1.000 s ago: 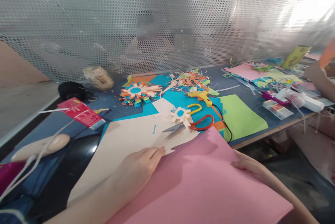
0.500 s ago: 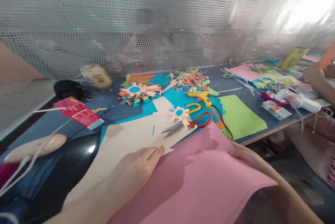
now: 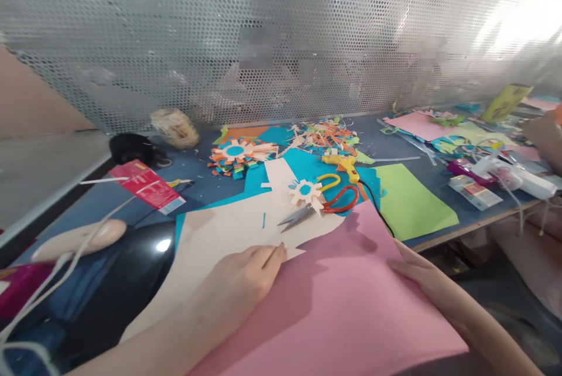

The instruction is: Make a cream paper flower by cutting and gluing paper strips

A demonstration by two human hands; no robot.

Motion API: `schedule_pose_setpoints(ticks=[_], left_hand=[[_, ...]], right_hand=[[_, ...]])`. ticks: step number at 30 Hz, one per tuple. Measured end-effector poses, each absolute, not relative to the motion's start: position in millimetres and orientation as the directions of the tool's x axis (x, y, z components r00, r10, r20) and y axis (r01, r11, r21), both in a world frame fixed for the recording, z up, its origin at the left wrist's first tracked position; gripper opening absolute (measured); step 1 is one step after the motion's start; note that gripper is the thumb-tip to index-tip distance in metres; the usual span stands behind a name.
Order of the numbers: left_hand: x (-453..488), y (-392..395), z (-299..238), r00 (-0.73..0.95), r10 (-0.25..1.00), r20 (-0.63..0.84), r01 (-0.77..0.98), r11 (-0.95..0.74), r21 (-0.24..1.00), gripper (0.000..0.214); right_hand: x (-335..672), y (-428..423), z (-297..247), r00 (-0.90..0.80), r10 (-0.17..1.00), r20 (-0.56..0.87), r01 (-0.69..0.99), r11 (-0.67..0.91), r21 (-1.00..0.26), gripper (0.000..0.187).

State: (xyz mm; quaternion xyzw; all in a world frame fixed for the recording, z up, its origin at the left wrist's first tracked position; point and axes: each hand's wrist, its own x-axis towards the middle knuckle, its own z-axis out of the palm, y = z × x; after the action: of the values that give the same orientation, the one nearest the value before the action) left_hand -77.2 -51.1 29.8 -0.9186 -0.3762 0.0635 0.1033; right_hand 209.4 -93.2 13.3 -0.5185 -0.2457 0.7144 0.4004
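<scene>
A large sheet of pink paper lies slanted in front of me, overlapping a cream sheet. My right hand grips its right edge, with the thumb on top and the other fingers partly hidden beneath. At the left edge, my left hand is closed, fingers together, pinching the pink paper where it meets the cream sheet. Just beyond lie open-bladed scissors with red and yellow handles. A cream paper flower cutout with a blue centre rests against them.
A yellow glue gun lies behind the scissors, its black cord trailing beside a green sheet. Paper scraps and a layered paper flower are farther back. A red packet is left; another person's arm is right.
The view has shifted slightly left, so things appear farther right. The pink sheet's lower right part has dropped and flattened, with both hands still on it.
</scene>
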Motion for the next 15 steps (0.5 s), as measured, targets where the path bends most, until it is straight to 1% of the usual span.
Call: schedule_pose_setpoints(ticks=[2, 4, 6, 9, 12, 15], left_hand=[[-78, -51, 28, 0.715, 0.697, -0.054, 0.668, -0.704, -0.24, 0.052], [-76, -52, 29, 0.714, 0.698, -0.057, 0.666, -0.702, -0.252, 0.05], [-73, -53, 32, 0.711, 0.702, -0.042, 0.665, -0.691, -0.283, 0.049], [-65, -55, 42, 0.717, 0.696, -0.033, 0.653, -0.689, -0.315, 0.045], [-58, -57, 49, 0.72, 0.692, -0.053, 0.651, -0.7, -0.293, 0.04], [-52, -59, 52, 0.727, 0.684, -0.066, 0.644, -0.712, -0.279, 0.036]], right_hand=[[207, -95, 13, -0.115, 0.821, -0.56, -0.346, -0.561, -0.752, 0.073], [207, -88, 11, -0.112, 0.842, -0.528, -0.342, -0.532, -0.775, 0.073], [210, -75, 8, -0.155, 0.857, -0.491, -0.319, -0.514, -0.796, 0.07], [214, -54, 6, -0.198, 0.859, -0.471, -0.291, -0.511, -0.809, 0.061], [208, -38, 6, -0.19, 0.887, -0.422, -0.321, -0.462, -0.827, 0.055], [194, -27, 1, -0.18, 0.924, -0.337, -0.398, -0.382, -0.834, 0.051]])
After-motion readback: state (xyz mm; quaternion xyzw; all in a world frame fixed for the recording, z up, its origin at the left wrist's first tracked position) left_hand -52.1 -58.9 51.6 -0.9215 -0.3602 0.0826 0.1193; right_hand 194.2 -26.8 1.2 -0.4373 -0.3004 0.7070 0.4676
